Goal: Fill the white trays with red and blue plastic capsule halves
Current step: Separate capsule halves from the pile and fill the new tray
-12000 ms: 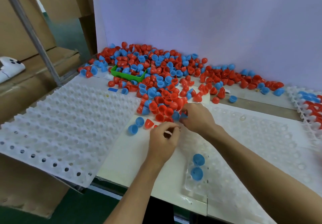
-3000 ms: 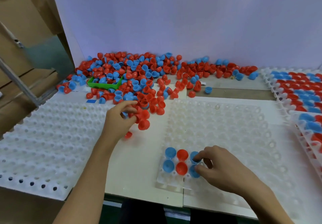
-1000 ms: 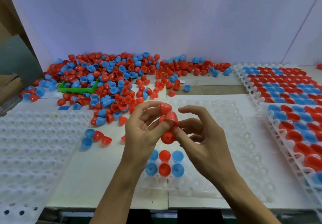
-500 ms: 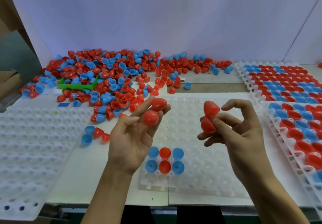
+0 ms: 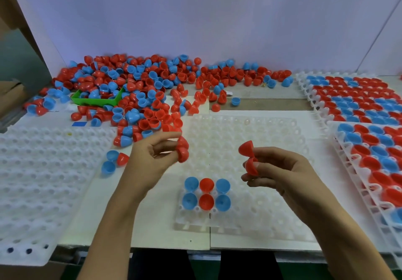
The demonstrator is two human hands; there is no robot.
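Left hand (image 5: 152,160): fingers (image 5: 165,147) pinched on two red halves (image 5: 182,152), stacked, held above the tabletop. Right hand (image 5: 280,175): fingers (image 5: 267,165) clamped on two more reds (image 5: 249,157), one above the other.

Risk, as judged: two halves per pinch, so releasing one could drop both; smooth domes likely to roll or land rim-down. Wrong pocket would break the colour columns.

Below and between the hands: clear tray (image 5: 250,203), six pockets filled (image 5: 206,193), blue-red-blue in two rows, next empty pocket just beneath the right fingers. Beyond the left fingers: loose pile (image 5: 139,92) around a green bin (image 5: 95,101). Far left an empty tray (image 5: 43,181); far right full trays (image 5: 365,127).
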